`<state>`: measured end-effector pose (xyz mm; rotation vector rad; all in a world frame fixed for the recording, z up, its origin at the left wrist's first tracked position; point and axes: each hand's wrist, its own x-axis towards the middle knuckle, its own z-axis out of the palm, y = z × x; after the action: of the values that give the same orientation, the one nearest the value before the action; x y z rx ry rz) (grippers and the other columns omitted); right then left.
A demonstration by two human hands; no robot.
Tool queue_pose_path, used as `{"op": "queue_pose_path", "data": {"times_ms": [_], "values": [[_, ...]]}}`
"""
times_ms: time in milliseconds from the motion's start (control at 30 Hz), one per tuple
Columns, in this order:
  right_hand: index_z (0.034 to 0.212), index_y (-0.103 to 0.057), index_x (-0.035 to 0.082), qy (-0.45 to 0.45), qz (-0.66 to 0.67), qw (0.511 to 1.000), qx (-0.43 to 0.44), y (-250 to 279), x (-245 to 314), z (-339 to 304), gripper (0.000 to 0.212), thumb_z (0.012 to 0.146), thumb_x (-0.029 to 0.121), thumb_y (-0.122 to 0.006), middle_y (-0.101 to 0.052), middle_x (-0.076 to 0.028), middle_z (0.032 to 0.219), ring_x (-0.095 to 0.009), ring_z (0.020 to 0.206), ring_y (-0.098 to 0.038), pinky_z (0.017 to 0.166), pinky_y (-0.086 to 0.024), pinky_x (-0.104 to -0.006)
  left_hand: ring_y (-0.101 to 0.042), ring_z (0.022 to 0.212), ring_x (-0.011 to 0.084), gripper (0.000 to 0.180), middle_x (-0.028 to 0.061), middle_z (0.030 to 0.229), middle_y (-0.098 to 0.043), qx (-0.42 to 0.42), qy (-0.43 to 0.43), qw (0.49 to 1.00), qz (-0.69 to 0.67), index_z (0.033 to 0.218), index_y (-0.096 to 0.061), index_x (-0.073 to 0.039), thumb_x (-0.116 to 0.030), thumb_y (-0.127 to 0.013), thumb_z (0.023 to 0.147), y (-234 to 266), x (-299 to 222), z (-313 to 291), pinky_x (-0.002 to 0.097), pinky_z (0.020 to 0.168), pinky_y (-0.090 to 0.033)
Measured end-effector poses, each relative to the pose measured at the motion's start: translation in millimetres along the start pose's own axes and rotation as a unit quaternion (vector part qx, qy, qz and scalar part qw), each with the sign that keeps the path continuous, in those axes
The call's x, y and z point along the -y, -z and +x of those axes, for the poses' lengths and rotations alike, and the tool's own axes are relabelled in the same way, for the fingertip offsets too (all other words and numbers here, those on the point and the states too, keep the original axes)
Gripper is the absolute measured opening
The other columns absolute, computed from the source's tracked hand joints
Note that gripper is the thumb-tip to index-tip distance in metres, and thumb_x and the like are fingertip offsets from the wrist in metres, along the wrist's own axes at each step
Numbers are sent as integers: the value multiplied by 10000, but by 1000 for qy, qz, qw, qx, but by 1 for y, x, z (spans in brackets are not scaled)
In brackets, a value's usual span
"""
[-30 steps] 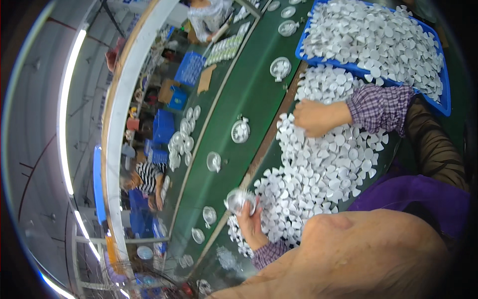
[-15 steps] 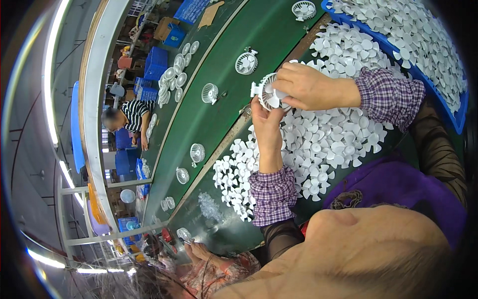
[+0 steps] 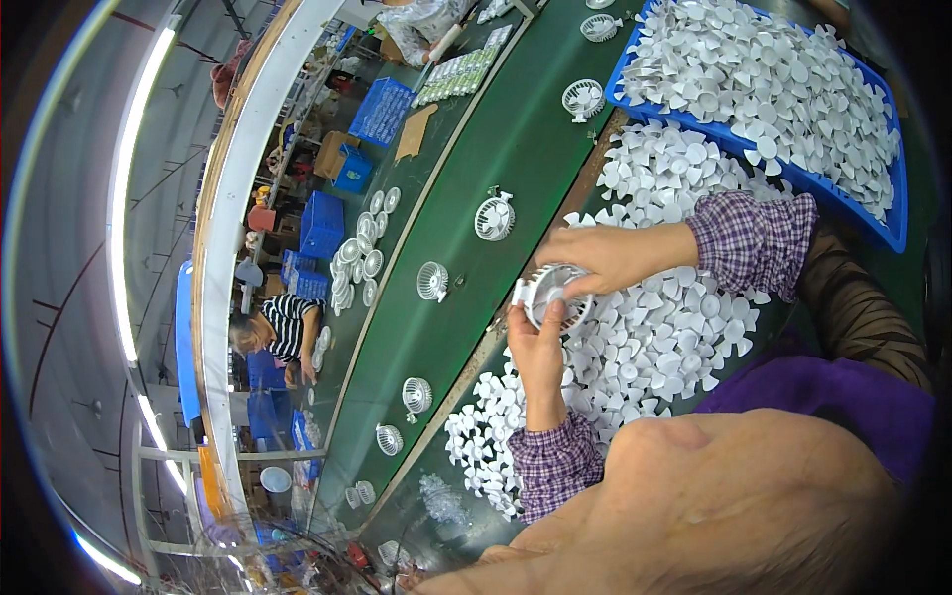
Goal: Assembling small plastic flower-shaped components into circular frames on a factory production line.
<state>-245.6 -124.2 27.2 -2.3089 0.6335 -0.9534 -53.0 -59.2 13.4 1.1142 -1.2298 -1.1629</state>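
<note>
My left hand (image 3: 537,352) grips a white round fan housing (image 3: 536,297) from its near side, with the thumb at the rim and the housing's ribs showing. Inside the ring sits a white fan blade (image 3: 555,294). My right hand (image 3: 610,260) closes over the housing's far right side, its fingers bent around the edge and its thumb pressed in at the blade. Part of the blade is hidden under that thumb. Below and beside both hands lies a wide heap of loose white fan blades (image 3: 664,332).
A blue crate (image 3: 729,134) full of blades stands at the upper right. Several fan housings ride on the green conveyor belt (image 3: 392,332). Across it a person in a striped top (image 3: 288,327) works near white round parts (image 3: 357,256). Small clear pieces (image 3: 443,499) lie at the near end.
The view has shifted, so the belt and crate appear displaced. My left hand still holds the housing. My right hand's fingers now reach over the far rim, with the thumb in at the blade.
</note>
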Motion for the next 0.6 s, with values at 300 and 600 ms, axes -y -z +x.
{"op": "queue_pose_path", "data": {"times_ms": [300,600], "values": [[1082,-527,-14,-25,79,996,24,-7,0,-7,413,780,223,-677,-610,-189,955,-359,902,-592,777,-470,-420,-599,830,113,283,71,990,-637,16,27,997,74,1081,-560,35,-81,-655,841,10,7,-3,249,725,-491],[1022,-570,-37,-34,-116,987,103,-3,0,-17,353,773,187,-683,-531,-161,979,-310,946,-544,799,-450,-406,-678,732,223,276,156,965,-647,-43,180,982,-24,1067,-562,85,-132,-576,897,69,19,91,296,550,-607]]}}
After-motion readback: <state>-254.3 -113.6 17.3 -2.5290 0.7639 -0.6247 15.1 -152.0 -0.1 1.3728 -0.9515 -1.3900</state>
